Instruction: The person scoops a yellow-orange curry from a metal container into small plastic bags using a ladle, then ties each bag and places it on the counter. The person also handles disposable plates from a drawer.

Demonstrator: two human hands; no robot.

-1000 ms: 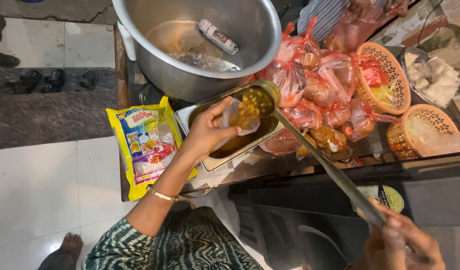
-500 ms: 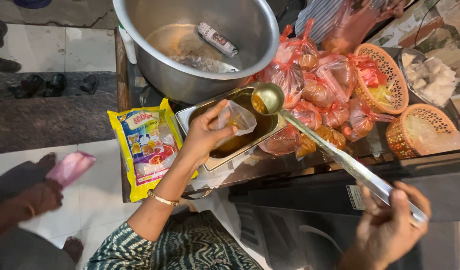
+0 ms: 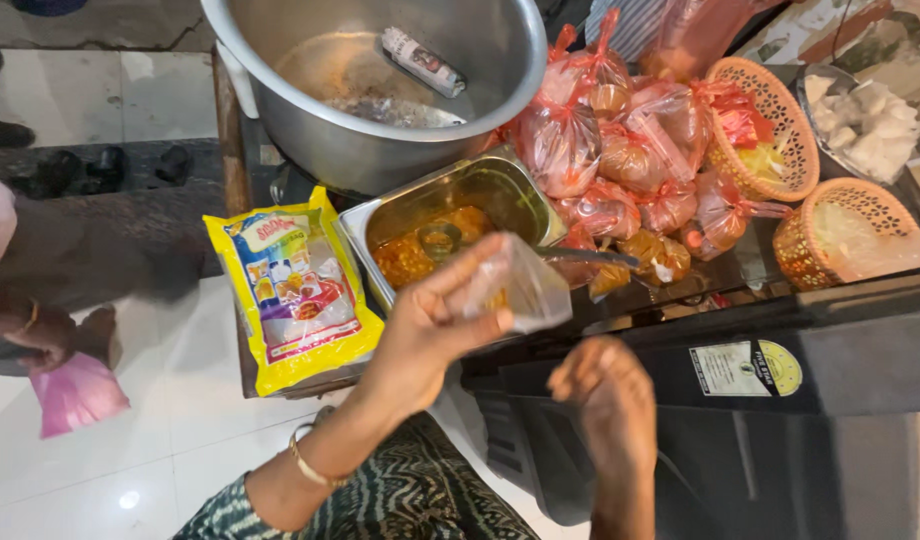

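I hold the small clear plastic bag (image 3: 515, 290), partly filled, pinched in my left hand (image 3: 430, 330) above the steel curry tray (image 3: 450, 215). My right hand (image 3: 605, 395) hangs below, fingers loosely curled, empty. Filling step; closing the bag needs both hands.

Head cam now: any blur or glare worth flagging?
Head view: right hand is motion-blurred; left hand and its clear bag slightly soft. Glare spots on the white floor tiles and the big steel pot. Lower right is dark.
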